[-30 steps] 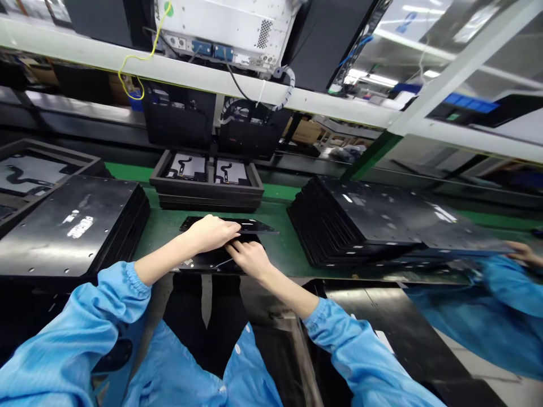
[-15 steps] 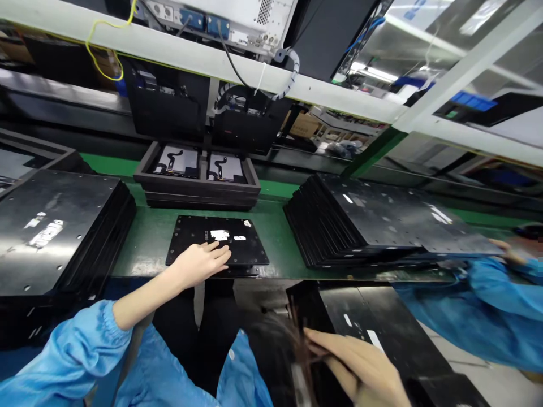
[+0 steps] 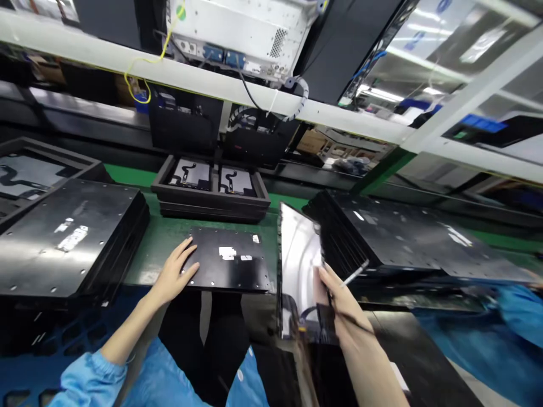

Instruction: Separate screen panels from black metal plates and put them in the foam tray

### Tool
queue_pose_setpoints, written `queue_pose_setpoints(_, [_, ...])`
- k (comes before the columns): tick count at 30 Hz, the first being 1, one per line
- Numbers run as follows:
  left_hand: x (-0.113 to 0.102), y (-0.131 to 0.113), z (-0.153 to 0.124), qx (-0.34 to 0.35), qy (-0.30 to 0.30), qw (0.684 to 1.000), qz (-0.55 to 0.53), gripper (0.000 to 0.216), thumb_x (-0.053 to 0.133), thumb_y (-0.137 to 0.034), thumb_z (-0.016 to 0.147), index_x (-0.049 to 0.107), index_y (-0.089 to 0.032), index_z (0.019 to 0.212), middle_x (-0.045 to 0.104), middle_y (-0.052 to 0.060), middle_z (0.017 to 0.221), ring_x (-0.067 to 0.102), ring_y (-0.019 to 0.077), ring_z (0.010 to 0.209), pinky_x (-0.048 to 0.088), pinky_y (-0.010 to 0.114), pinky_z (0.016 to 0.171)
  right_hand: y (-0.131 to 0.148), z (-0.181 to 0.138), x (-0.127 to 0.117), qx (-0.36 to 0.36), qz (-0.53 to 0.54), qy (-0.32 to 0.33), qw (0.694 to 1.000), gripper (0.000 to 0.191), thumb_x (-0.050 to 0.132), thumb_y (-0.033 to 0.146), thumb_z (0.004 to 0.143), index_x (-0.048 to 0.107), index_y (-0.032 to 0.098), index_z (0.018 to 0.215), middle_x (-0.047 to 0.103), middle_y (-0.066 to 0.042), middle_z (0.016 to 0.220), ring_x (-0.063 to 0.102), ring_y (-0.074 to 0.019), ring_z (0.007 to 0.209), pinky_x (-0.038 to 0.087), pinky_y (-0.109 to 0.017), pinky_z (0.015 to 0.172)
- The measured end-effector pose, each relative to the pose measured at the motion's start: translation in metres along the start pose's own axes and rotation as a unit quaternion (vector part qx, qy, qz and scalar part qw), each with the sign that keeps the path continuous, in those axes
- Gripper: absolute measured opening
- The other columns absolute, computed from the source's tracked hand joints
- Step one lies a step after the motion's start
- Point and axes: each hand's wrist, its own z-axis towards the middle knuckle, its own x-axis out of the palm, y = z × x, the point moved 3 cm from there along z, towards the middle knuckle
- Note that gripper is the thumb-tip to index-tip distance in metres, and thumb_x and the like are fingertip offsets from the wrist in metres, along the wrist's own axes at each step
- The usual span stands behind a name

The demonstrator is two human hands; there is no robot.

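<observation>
My left hand [image 3: 175, 274] lies flat with fingers spread on the left edge of a black plate [image 3: 231, 265] that rests on the green belt in front of me. The plate carries small white labels. My right hand [image 3: 339, 302] grips a thin panel [image 3: 297, 263] by its right edge and holds it upright, tilted, just right of the plate. The panel's facing side is glossy and reflects light. A thin pale strip sticks out past my right fingers.
A stack of black plates [image 3: 68, 240] stands at the left and a fanned stack [image 3: 403, 234] at the right. A black tray [image 3: 210, 189] with two parts sits behind the plate. Another person's blue sleeve [image 3: 515, 316] shows at far right. White shelf rails cross overhead.
My right hand came up from low at the bench front, lifting the glossy panel upright beside the plate. My left hand slid from the plate's middle to its left edge.
</observation>
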Motion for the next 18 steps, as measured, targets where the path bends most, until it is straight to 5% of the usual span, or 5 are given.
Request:
queue_pose_setpoints(4, [0.000,0.023,-0.016,-0.085,-0.052,0.992,-0.082,0.061,0.057,-0.054,0.108,0.053,-0.023,0.161,0.045,0.016,0.173,0.046,0.0329,0.160,0.040,0.055,0.131,0.014,0.030,0.073,0.010,0.002,0.132,0.991,0.044,0.093,0.040,0.078,0.079,0.025,0.117,0.084,-0.004,0.115,0.081,-0.0243,0.101,0.068,-0.028,0.078])
queue_pose_setpoints(8, [0.000,0.030,-0.017,-0.113,-0.051,0.988,-0.097,0.062,0.058,-0.055,0.107,0.054,-0.023,0.159,0.059,0.015,0.162,0.055,0.0320,0.152,0.045,0.054,0.127,0.015,0.037,0.112,0.012,-0.001,0.133,0.991,0.038,0.090,0.037,0.082,0.078,0.022,0.114,0.084,-0.005,0.111,0.079,-0.0217,0.093,0.066,-0.027,0.074])
queue_pose_setpoints(11, [-0.005,0.021,-0.017,-0.111,-0.065,0.985,-0.118,0.060,0.060,-0.055,0.105,0.056,-0.023,0.156,0.055,0.015,0.166,0.051,0.0322,0.155,0.042,0.054,0.129,-0.002,0.031,0.113,0.027,-0.001,0.097,0.995,0.047,0.093,0.037,0.078,0.074,0.022,0.119,0.083,-0.004,0.102,0.077,-0.0204,0.083,0.062,-0.027,0.067])
queue_pose_setpoints(15, [-0.014,-0.028,-0.034,-0.125,-0.151,0.964,-0.177,0.052,0.065,-0.055,0.102,0.066,-0.024,0.145,0.052,0.013,0.168,0.046,0.0334,0.159,0.032,0.052,0.136,-0.047,0.000,0.097,0.055,0.053,0.093,0.993,0.052,0.097,0.038,0.074,0.071,0.023,0.116,0.083,-0.004,0.101,0.077,-0.0210,0.085,0.062,-0.029,0.075])
queue_pose_setpoints(18, [-0.003,-0.074,-0.061,-0.228,-0.079,0.892,-0.383,0.069,0.068,-0.062,0.099,0.052,-0.033,0.160,0.060,0.009,0.162,0.057,0.0313,0.151,0.044,0.046,0.129,-0.088,-0.037,0.090,0.087,0.073,0.145,0.983,0.052,0.097,0.045,0.076,0.073,0.021,0.116,0.081,-0.005,0.101,0.076,-0.0204,0.085,0.060,-0.030,0.079])
